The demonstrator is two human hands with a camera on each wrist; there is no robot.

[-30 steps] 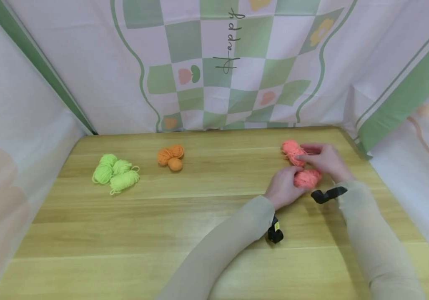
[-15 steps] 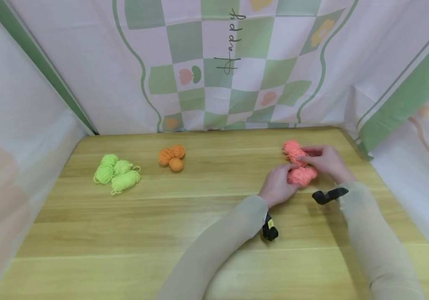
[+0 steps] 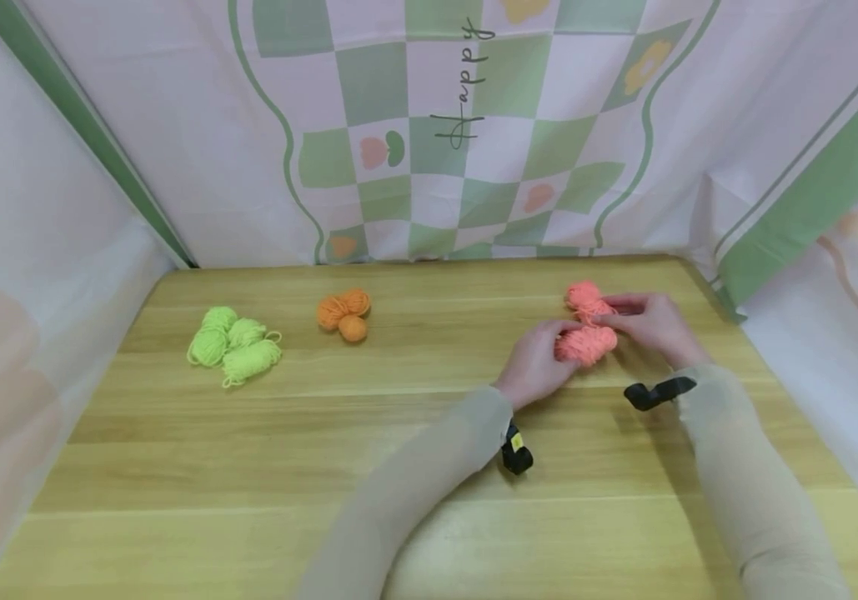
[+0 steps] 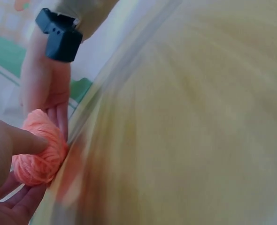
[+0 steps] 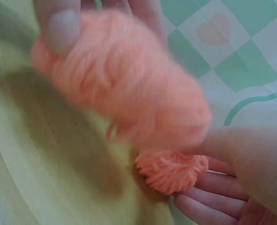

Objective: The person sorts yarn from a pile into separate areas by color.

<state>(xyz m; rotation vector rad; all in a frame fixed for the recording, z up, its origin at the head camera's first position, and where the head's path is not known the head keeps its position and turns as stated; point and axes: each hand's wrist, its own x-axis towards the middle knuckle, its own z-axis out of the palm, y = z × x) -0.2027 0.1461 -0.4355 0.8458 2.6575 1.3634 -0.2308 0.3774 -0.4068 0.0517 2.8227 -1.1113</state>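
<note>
In the head view my left hand (image 3: 537, 362) grips a coral-pink yarn skein (image 3: 586, 344) at the right of the table, thumb on top. The left wrist view shows that skein (image 4: 39, 152) between thumb and fingers. Just beyond it lies more coral-pink yarn (image 3: 584, 295), at the fingertips of my right hand (image 3: 654, 325). In the right wrist view, the right hand (image 5: 242, 187) has its thumb and fingers around this farther yarn (image 5: 171, 173). The left hand's skein (image 5: 138, 79) hides part of that grip and is blurred.
Several lime-green yarn skeins (image 3: 251, 359) lie grouped on the left of the wooden table (image 3: 413, 450). An orange yarn cluster (image 3: 331, 312) sits right of them. A printed cloth (image 3: 444, 200) hangs along the back edge, with cloth at both sides.
My left hand has carried the nearer pink skein leftward and slightly away, along the front of the farther pink yarn. The right hand stays almost still at the farther yarn.
</note>
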